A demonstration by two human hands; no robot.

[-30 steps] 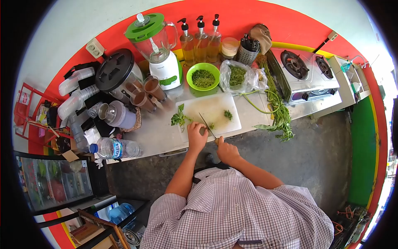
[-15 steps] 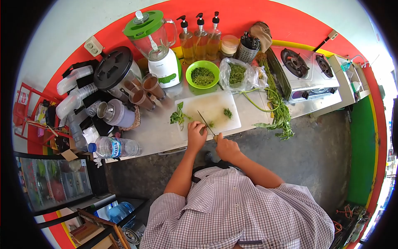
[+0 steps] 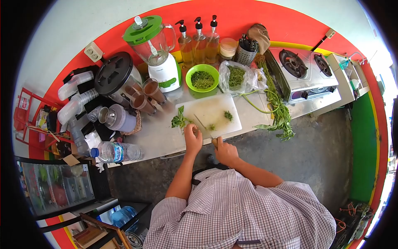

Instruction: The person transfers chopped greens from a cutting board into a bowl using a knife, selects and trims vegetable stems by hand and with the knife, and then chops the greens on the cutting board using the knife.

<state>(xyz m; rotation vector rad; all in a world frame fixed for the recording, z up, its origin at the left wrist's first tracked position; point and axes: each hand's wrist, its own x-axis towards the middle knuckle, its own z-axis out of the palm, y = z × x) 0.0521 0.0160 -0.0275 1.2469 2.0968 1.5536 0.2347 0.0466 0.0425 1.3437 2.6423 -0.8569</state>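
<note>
My right hand (image 3: pixel 226 152) is closed round the handle of a knife (image 3: pixel 203 124), whose blade slants up and left over a white cutting board (image 3: pixel 228 98). At the board's front left edge, my left hand (image 3: pixel 193 140) has its fingers curled together; what they hold, if anything, is hidden. Just beyond its fingertips lie leafy green sprigs (image 3: pixel 180 119), partly over the board's left side. A small heap of chopped greens (image 3: pixel 228 115) rests on the right of the board, with a few paler bits (image 3: pixel 212 127) beside the blade.
Behind the board stand a green bowl (image 3: pixel 190 82) of chopped greens, a bag of greens (image 3: pixel 236 77), a blender (image 3: pixel 164 74) and pump bottles (image 3: pixel 200 47). Long leafy stalks (image 3: pixel 277 108) hang over the counter edge by the stove (image 3: pixel 306 85). A water bottle (image 3: pixel 118 152) lies at left.
My left hand has moved a little left, away from the blade and towards the leafy sprigs. My right hand and the knife have shifted slightly down and left.
</note>
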